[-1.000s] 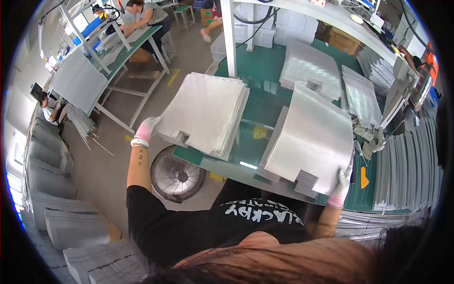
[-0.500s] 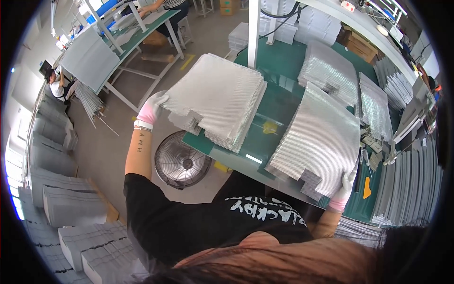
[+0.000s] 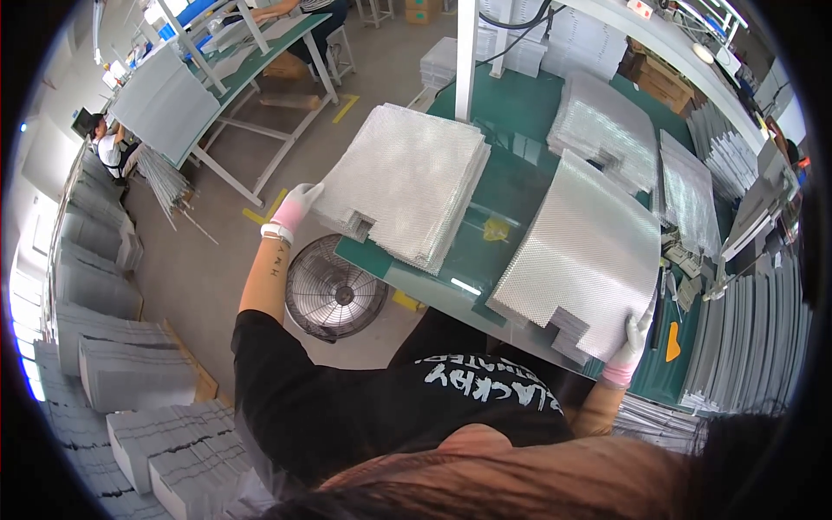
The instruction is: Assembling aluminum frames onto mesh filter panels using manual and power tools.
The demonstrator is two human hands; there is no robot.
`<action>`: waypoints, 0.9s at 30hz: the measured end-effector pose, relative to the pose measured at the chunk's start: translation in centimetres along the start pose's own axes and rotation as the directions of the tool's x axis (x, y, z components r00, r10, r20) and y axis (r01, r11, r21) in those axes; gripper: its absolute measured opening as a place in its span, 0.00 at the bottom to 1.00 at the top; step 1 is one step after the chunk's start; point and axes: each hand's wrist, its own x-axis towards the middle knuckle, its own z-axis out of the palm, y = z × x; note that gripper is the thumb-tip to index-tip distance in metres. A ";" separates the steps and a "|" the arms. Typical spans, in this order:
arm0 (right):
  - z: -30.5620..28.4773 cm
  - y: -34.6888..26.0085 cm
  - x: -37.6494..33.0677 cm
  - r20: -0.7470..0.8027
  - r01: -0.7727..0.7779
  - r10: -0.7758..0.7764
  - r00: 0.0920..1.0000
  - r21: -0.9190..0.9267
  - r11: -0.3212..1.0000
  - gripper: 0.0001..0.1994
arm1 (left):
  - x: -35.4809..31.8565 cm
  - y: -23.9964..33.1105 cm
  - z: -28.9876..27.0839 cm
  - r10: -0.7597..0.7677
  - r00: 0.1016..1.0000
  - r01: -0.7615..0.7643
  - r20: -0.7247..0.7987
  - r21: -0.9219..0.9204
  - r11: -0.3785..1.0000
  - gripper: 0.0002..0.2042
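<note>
A stack of silvery mesh sheets [image 3: 407, 173] lies on the left part of the green table, a square notch in its near edge. My left hand [image 3: 300, 203], in a white and pink glove, is closed on the left edge of an upper mesh sheet; its fingertips are partly hidden. To the right lies a second mesh stack [image 3: 581, 251], also notched at the near side. Against its near right corner rests my right hand [image 3: 635, 340], gloved alike, with fingers stretched out along the edge.
Further mesh stacks [image 3: 602, 130] lie at the back right of the green table [image 3: 511, 173]. A white post [image 3: 465, 61] rises behind the left stack. Tools and an orange scraper-like piece [image 3: 672, 341] are at the right. A round floor fan [image 3: 338, 290] stands below. Co-workers [image 3: 108, 147] are far left.
My left hand has moved right, bringing the upper sheets of the left stack closer into line with those beneath. My right hand stays where it was.
</note>
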 end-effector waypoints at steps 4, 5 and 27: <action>1.2 -1.2 -0.4 -0.008 -0.003 0.003 1.000 -0.011 1.000 0.37 | -0.8 0.5 0.3 0.019 0.998 -0.011 0.058 -0.136 0.991 0.29; 1.0 -1.2 -0.4 -0.014 -0.003 0.003 1.000 -0.013 1.000 0.37 | -1.2 1.2 0.0 -0.051 0.995 0.069 0.090 -0.219 0.973 0.28; 0.6 0.0 0.5 0.011 -0.022 0.022 1.000 -0.067 0.997 0.38 | -0.2 -0.6 -0.9 0.444 0.895 -0.441 -0.041 0.071 0.895 0.28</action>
